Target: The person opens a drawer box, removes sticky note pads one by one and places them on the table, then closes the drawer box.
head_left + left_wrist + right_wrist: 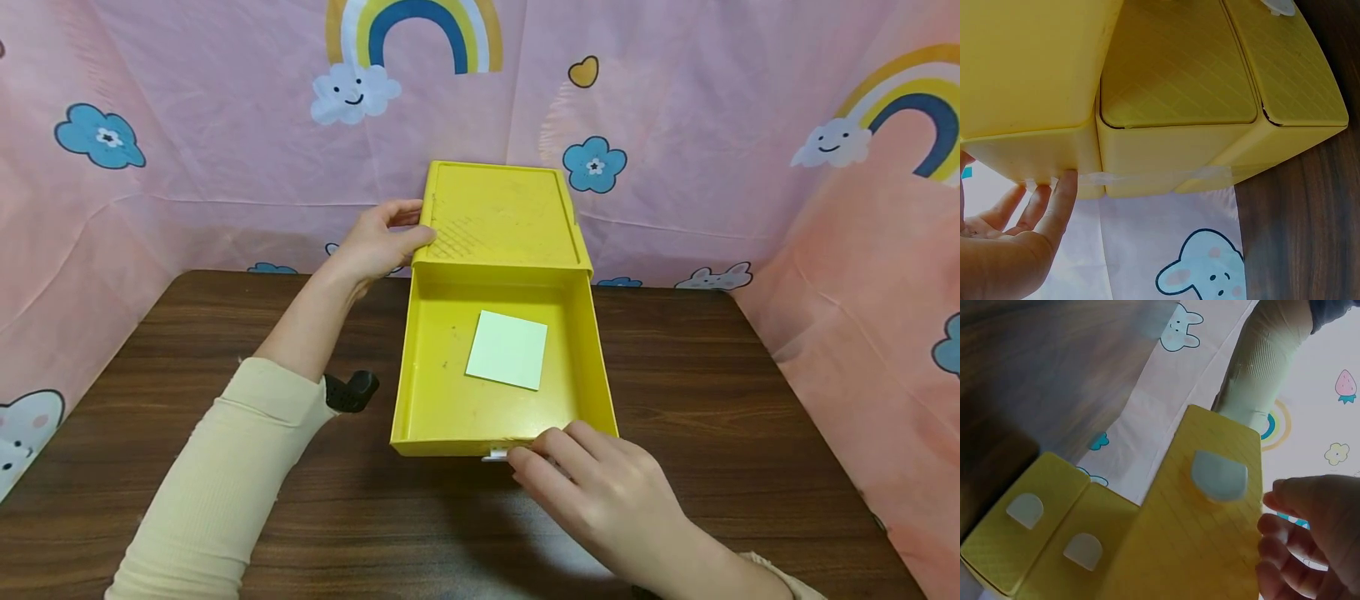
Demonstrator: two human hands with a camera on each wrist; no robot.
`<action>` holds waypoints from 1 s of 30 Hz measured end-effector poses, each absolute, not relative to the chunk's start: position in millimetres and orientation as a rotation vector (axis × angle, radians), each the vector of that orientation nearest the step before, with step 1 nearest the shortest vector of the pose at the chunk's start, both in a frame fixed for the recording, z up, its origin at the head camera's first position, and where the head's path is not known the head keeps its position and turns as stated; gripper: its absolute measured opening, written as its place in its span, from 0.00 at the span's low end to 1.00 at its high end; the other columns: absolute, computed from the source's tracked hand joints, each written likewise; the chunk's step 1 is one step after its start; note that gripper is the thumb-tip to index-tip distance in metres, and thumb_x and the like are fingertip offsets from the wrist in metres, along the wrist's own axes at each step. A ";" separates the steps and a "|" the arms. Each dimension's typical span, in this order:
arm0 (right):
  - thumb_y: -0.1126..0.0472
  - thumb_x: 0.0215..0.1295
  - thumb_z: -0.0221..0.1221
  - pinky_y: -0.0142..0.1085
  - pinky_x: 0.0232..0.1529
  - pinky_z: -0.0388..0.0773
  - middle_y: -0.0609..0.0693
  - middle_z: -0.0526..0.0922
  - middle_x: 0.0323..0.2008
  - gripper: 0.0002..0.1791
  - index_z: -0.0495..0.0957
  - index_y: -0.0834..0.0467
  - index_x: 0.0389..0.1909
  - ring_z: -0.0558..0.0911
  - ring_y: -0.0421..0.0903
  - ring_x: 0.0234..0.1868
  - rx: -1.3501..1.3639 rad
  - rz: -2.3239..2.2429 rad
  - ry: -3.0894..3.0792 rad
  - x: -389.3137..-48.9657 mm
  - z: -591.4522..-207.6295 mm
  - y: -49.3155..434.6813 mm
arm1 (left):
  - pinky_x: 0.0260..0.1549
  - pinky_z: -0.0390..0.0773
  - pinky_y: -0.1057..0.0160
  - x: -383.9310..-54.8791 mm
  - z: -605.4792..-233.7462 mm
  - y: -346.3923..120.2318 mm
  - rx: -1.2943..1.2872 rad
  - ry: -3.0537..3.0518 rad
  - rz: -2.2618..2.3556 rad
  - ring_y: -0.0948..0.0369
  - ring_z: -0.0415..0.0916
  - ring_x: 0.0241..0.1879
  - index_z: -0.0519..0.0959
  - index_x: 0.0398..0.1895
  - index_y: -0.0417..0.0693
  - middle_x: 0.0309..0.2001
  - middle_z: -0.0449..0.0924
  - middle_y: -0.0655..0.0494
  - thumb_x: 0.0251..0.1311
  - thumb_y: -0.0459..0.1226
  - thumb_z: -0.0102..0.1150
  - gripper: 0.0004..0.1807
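A yellow drawer cabinet (501, 212) stands on a dark wooden table, its top drawer (427, 392) pulled far out. A pale green square notepad (507, 350) lies flat inside. My left hand (378, 242) grips the cabinet's left side, thumb over the top edge; in the left wrist view its fingers (1063, 203) lie against the back. At the drawer's front rim, my right hand (600, 492) has bent fingers just right of the white handle (495, 454). In the right wrist view the drawer's white handle (1219, 476) shows uncovered, with the fingertips beside it along the rim.
Below the pulled-out drawer, two lower drawer fronts (1085, 515) with white handles are closed. A pink printed cloth (675, 125) hangs behind and along both sides of the table (697, 375). A black strap piece (351, 392) sits at my left cuff.
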State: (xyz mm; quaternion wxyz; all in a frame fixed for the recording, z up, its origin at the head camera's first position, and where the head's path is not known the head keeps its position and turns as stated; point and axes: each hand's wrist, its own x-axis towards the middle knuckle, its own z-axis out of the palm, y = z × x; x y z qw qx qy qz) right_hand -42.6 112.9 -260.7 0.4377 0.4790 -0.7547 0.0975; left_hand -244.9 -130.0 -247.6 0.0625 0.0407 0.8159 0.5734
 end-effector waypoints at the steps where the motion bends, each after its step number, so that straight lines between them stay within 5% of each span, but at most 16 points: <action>1: 0.65 0.68 0.47 0.20 0.15 0.61 0.45 0.74 0.22 0.14 0.78 0.56 0.25 0.65 0.38 0.18 1.205 0.255 -1.881 -43.3 -259.2 113.7 | 0.47 0.78 0.61 -244.8 -247.6 -130.0 0.123 2.466 1.732 0.56 0.71 0.52 0.59 0.68 0.50 0.64 0.61 0.50 0.61 0.39 0.53 0.31; 26: 0.59 0.71 0.41 0.31 0.26 0.75 0.47 0.77 0.30 0.15 0.77 0.56 0.34 0.75 0.43 0.27 1.360 0.112 -2.039 -55.4 -238.1 123.0 | 0.47 0.77 0.60 -244.5 -245.4 -130.6 0.105 2.445 1.739 0.57 0.71 0.53 0.59 0.68 0.51 0.65 0.60 0.51 0.61 0.40 0.54 0.32; 30: 0.59 0.59 0.58 0.32 0.30 0.77 0.47 0.78 0.34 0.07 0.78 0.54 0.38 0.76 0.44 0.31 1.398 0.088 -2.102 -56.3 -237.8 124.6 | 0.47 0.77 0.60 -244.6 -245.9 -130.8 0.106 2.443 1.741 0.57 0.70 0.54 0.59 0.68 0.51 0.64 0.60 0.51 0.61 0.40 0.54 0.32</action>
